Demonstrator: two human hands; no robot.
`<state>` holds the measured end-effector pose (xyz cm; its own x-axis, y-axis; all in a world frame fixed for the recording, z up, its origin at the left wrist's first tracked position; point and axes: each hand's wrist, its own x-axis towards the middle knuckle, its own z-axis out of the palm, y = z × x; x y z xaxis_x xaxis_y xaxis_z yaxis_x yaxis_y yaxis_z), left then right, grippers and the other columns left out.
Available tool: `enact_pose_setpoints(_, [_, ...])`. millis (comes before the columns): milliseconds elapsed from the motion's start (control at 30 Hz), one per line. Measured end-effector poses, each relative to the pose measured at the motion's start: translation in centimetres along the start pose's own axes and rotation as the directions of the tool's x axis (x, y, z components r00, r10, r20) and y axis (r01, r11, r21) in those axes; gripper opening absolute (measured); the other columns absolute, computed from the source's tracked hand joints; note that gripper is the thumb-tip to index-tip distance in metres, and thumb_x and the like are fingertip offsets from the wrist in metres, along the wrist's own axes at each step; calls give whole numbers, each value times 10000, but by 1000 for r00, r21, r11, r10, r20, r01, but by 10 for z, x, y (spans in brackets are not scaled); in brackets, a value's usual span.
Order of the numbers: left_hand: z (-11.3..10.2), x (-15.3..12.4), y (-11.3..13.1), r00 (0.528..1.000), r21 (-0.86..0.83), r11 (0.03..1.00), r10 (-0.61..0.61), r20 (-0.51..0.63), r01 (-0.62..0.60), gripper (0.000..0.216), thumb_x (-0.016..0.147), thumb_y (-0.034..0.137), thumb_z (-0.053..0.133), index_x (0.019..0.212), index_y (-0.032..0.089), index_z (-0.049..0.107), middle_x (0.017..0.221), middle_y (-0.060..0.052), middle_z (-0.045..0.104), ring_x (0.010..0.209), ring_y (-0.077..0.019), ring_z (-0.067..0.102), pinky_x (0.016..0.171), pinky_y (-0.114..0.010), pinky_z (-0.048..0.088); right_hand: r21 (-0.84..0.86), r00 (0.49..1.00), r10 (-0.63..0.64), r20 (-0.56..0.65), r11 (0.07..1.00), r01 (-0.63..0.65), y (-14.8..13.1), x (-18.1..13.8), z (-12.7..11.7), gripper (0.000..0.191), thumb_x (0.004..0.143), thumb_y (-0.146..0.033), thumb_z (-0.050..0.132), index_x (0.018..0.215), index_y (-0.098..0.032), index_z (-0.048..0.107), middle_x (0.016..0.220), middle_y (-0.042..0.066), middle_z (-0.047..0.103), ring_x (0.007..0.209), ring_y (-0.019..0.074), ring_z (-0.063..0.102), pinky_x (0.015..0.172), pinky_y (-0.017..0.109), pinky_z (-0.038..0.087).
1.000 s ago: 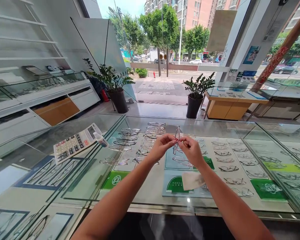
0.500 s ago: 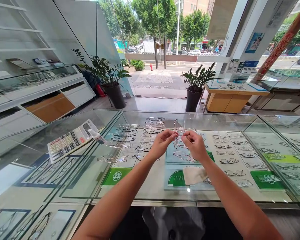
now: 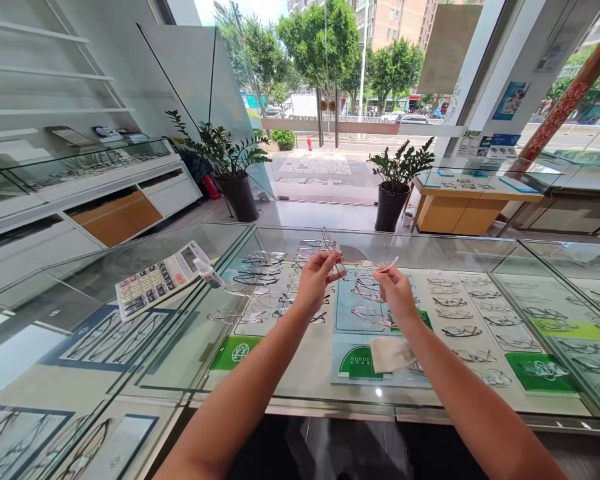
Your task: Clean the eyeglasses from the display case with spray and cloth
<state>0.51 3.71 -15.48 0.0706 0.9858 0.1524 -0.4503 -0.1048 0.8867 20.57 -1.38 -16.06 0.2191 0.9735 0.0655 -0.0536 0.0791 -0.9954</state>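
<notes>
Above the glass counter, my left hand [image 3: 316, 281] is closed on a pair of thin-rimmed eyeglasses [image 3: 333, 250], tilted, with the frame sticking up past the fingertips. A short way to the right, my right hand [image 3: 396, 288] pinches a thin pale piece [image 3: 393, 263]; it shows only as a narrow strip, and its kind is unclear. The two hands are apart. Beneath them, rows of eyeglasses [image 3: 371, 315] lie on the display. A beige cloth [image 3: 393, 354] rests near the front on a light-blue board [image 3: 347, 325].
To the left on the counter lies a calculator [image 3: 153, 283] with a small white bottle [image 3: 210, 275] beside it. More eyeglasses [image 3: 461, 331] fill the display at the right. Two potted plants [image 3: 393, 207] stand beyond the counter, near glass doors [image 3: 329, 117].
My hands have moved apart. The eyeglasses have gone left with my left hand, while my right hand has drawn away with the thin pale piece. The view has shifted slightly.
</notes>
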Motion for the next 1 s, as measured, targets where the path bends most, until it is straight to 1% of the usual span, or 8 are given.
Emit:
enact_pose_setpoints(100, [-2,0,-2,995,141,985,102,22,-104,438,797,585,904,934,201,744,1103,-72,746,1049,-214,697,851,-387,687,-55,996,41,77,998,-36,-4,-5,-1,344,860,-513,710,705,-216,636,515,-99,285,499,104,199,489,295,173])
enact_pose_setpoints(167, [-1,-2,-3,982,240,952,184,52,-191,406,847,587,861,947,208,756,1090,-77,752,1045,-218,700,837,-367,679,-97,991,-7,132,995,19,-8,-12,0,316,893,-480,709,751,-198,692,528,-95,294,514,107,219,510,297,195])
enact_pose_setpoints(233, [0,-7,-4,964,328,906,246,102,-266,347,905,556,816,961,218,764,1118,-85,753,1080,-231,706,813,-345,670,-133,970,-126,209,979,156,-12,-21,3,273,944,-424,665,1034,-190,774,567,-98,311,542,122,260,545,294,251])
enact_pose_setpoints(300, [3,-12,-3,945,395,859,287,158,-327,280,948,509,782,976,231,769,1153,-88,749,1111,-235,710,797,-326,664,-163,929,-215,302,948,272,-14,-30,8,417,986,-373,612,1342,-191,731,605,-95,346,567,133,312,585,296,304])
enact_pose_setpoints(400, [7,-18,-1,924,441,812,322,206,-382,217,974,463,761,988,247,771,1160,-84,746,1118,-228,716,793,-312,660,-224,892,-244,381,912,345,-13,-36,12,552,1009,-324,570,1538,-175,625,638,-87,386,591,137,372,610,297,332])
enact_pose_setpoints(567, [12,-23,3,911,467,783,340,232,-411,192,978,439,755,980,248,773,1150,-86,749,1116,-228,715,797,-307,650,-287,888,-239,393,885,366,-8,-35,12,594,1007,-303,557,1578,-143,584,641,-83,426,600,139,414,616,296,349])
enact_pose_setpoints(700, [15,-25,6,922,461,798,324,213,-387,206,978,452,752,976,249,784,1151,-96,751,1117,-237,712,811,-303,633,-301,892,-243,380,880,368,-9,-36,12,601,1013,-310,556,1597,-169,563,646,-83,418,601,144,422,617,295,358])
enact_pose_setpoints(1000, [16,-26,9,928,466,804,291,233,-370,230,985,478,736,977,253,781,1154,-94,759,1128,-248,707,835,-322,623,-343,917,-283,281,863,371,-8,-35,12,657,1008,-333,561,1644,-183,489,680,-86,390,609,151,409,657,308,381])
